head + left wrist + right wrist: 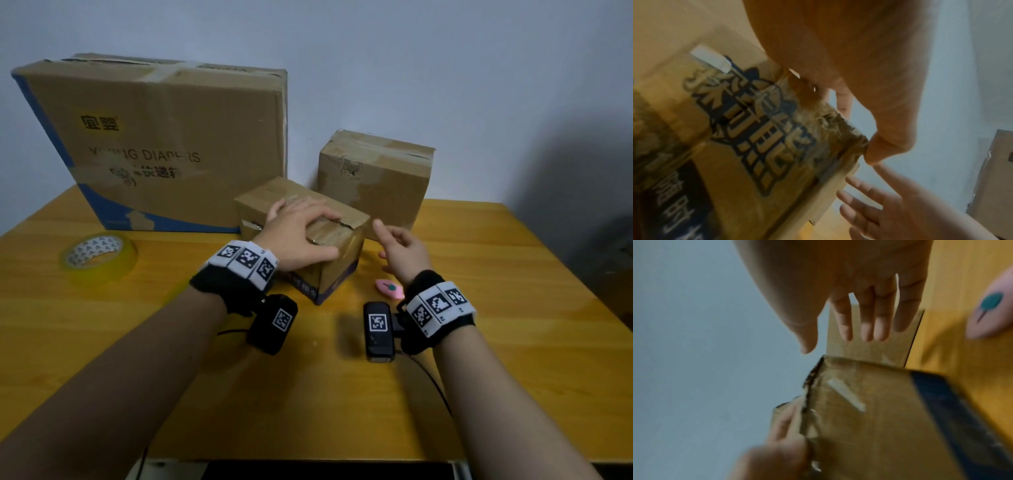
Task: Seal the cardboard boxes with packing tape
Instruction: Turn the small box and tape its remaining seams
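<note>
L hand (298,236) presses flat on small box (339,277), R hand (406,255) hovers beside w/ fingers loose.

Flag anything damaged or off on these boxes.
The small box under the left hand has a ragged, torn top seam that gapes near the right hand. The medium box behind it has a torn patch on its front. The large box is frayed along its top edge, with old tape.
</note>
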